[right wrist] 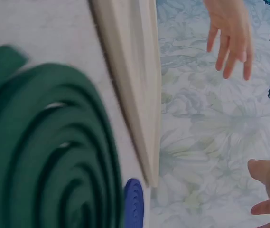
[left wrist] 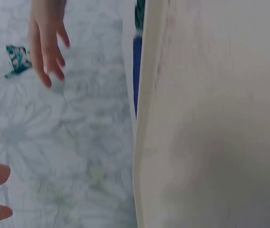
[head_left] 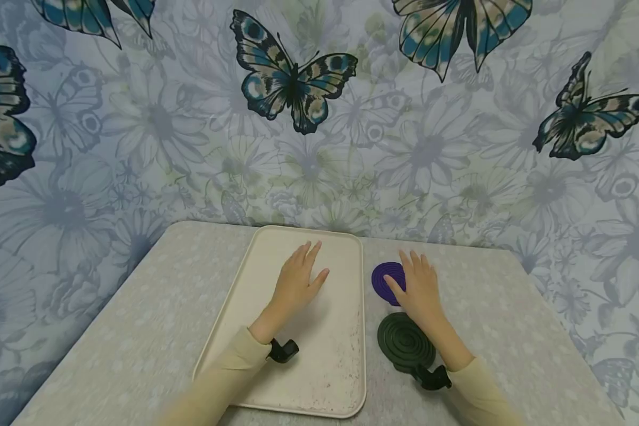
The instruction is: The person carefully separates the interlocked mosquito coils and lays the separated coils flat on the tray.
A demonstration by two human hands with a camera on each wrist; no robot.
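Observation:
My left hand (head_left: 293, 284) hovers over a cream rectangular tray (head_left: 330, 349), fingers straight and thumb spread, holding nothing. To the right of the tray, my right hand (head_left: 419, 290) is above a purple spiral coil (head_left: 387, 278) and partly covers it, fingers extended. Nearer the front lies a larger dark green spiral coil (head_left: 402, 340), below the right wrist. In the right wrist view the green coil (right wrist: 54, 142) shows thick wound ridges and a short free end, with the purple coil (right wrist: 134, 204) beyond it. Both hands appear raised off the surface there.
The tray's right rim (head_left: 364, 331) runs beside the coils, and dark specks mark its lower right part. A pale patterned table (head_left: 138, 331) carries everything. Behind it stands a wall (head_left: 319, 177) with flowers and butterflies. Black straps with cameras (head_left: 283, 351) sit on both wrists.

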